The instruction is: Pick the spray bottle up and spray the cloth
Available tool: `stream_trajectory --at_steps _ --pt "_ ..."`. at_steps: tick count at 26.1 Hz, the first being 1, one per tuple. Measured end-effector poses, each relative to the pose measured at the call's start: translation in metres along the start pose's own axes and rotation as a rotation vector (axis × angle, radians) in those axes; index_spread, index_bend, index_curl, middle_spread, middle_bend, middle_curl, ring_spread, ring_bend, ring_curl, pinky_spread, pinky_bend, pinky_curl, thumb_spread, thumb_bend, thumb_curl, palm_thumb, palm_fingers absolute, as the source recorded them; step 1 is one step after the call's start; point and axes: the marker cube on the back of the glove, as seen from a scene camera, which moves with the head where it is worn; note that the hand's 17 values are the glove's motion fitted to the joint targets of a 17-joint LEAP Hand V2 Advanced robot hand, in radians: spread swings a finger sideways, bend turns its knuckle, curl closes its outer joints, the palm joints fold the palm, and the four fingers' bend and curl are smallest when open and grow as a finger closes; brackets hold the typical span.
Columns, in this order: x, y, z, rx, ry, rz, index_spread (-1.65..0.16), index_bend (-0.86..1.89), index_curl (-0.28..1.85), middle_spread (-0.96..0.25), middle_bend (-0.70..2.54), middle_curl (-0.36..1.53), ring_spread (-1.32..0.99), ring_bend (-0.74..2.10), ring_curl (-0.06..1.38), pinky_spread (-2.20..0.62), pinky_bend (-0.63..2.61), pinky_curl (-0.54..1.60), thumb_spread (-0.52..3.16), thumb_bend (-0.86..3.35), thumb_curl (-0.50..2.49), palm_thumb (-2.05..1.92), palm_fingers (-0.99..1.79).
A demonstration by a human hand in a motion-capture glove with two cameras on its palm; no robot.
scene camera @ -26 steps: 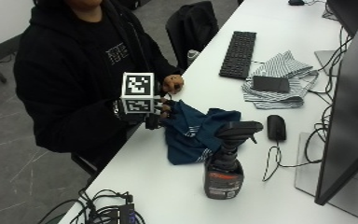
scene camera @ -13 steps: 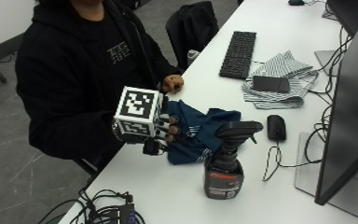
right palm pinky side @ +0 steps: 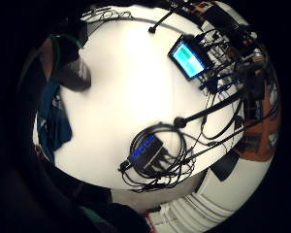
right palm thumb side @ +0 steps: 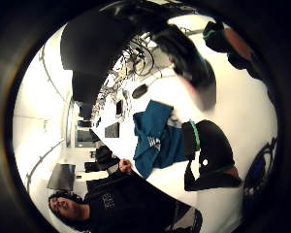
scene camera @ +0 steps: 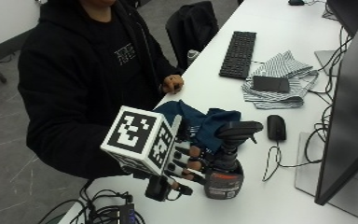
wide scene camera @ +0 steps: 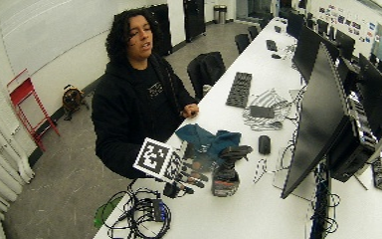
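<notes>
The spray bottle stands upright on the white table, dark with a red label and a black trigger head. Just behind it lies the crumpled teal cloth. My gloved right hand is at the bottle's left side, fingers stretched toward its neck and not wrapped round it; I cannot tell whether the fingertips touch it. In the wide view the hand is beside the bottle. The thumb side palm view shows the cloth on the table. The bare left hand rests at the table edge.
Right of the cloth lies a black mouse with its cable. Farther back are a keyboard and a striped cloth with a dark device on it. A monitor stands at the right. A cable hub lies near the front edge.
My right hand has moved from the cloth's near edge along the table to the left side of the spray bottle. Bottle and cloth have stayed put.
</notes>
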Motion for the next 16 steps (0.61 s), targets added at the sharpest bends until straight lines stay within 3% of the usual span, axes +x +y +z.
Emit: stream_trajectory --at_steps 8,16 --pt "-0.007 -0.053 -0.015 0.061 -0.151 -0.085 -0.35 0.07 0.23 -0.13 0.28 0.36 -0.18 0.42 0.33 0.09 0.33 0.32 1.13 0.14 0.35 0.69 0.78" --pt "-0.026 -0.083 0.016 0.1 -0.613 -0.096 -0.35 0.09 0.21 -0.17 0.35 0.4 -0.21 0.48 0.35 0.05 0.28 0.32 1.07 0.08 0.37 0.73 0.88"
